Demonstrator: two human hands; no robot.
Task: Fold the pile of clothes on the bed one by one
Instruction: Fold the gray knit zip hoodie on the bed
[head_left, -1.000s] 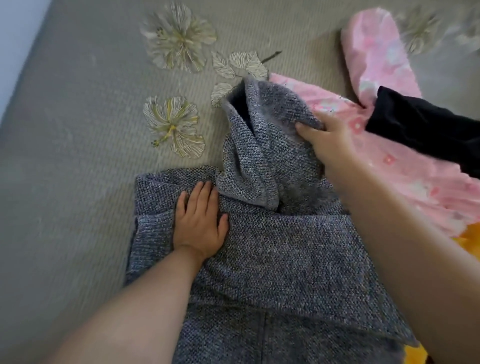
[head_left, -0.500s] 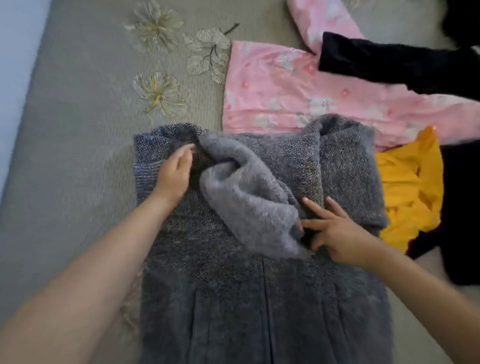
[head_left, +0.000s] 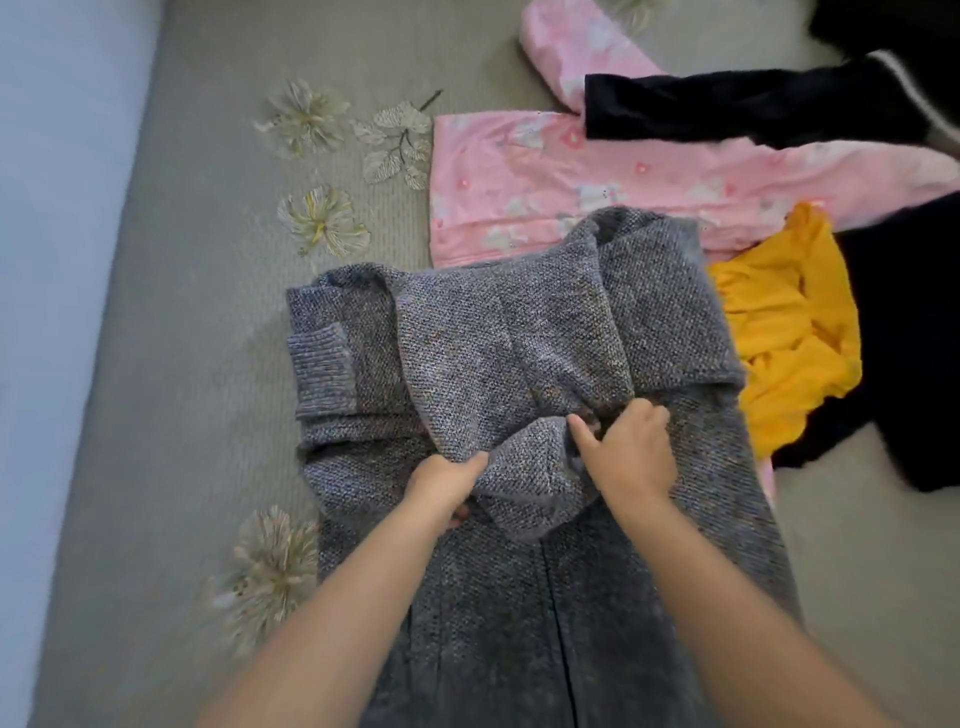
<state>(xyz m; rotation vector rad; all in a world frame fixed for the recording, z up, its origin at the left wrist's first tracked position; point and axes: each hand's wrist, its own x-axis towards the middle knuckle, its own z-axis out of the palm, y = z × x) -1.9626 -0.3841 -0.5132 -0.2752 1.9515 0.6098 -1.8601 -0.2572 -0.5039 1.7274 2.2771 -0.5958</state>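
Grey knit sweater (head_left: 519, 338) on the bed (head_left: 208, 364): its bunched hood is grasped by left hand (head_left: 441, 486) and right hand (head_left: 626, 449); left fingertips hidden beneath; hem cut off.

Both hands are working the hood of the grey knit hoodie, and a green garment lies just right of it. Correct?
Not quite: the garment right of the grey knit hoodie is yellow, as the head view shows. The left hand and right hand do work its hood.
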